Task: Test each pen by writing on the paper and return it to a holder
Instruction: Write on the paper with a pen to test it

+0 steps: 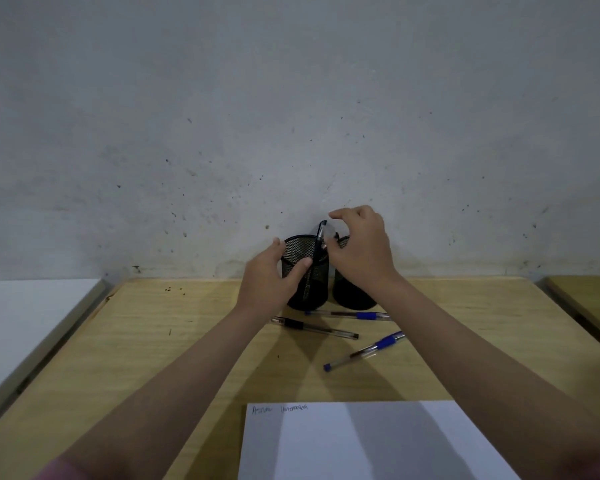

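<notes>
paper (378,445): lay at the bottom centre of the frame, nearest the camera, with a short line of handwriting at its upper left corner, kept close for testing.
loose pens: three lay on the desk (153,341) between paper and holders, a black pen (314,328), a blue pen (364,351) lower right of it, and another blue pen (349,315) just in front of the holders, likely awaiting a turn.
left hand (269,275): fingers curved around the left mesh holder (305,275), apparently steadying it.
right hand (361,247): fingers spread and unclenched, gripping nothing, just beside the top of a black pen in the holder (318,244), hiding part of the right mesh holder (352,292).
</notes>
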